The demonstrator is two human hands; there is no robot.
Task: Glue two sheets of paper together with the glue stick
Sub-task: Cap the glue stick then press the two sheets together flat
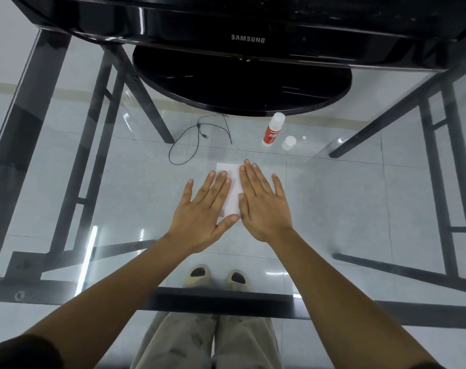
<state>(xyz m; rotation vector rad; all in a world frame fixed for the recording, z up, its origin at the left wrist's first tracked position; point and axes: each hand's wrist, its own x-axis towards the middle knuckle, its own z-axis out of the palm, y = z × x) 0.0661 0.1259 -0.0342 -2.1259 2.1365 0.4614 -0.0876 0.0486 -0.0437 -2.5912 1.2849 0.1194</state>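
Both grips, left (pixel 200 209) and right (pixel 264 203), spread flat on white paper (pixel 233 187) at frame centre; glue stick (pixel 273 129) upright beyond, upper right.

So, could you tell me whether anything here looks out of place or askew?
Nothing stands out. Both hands, left and right, lie flat on the white paper. The glue stick stands upright beyond it on the glass table, cap on.
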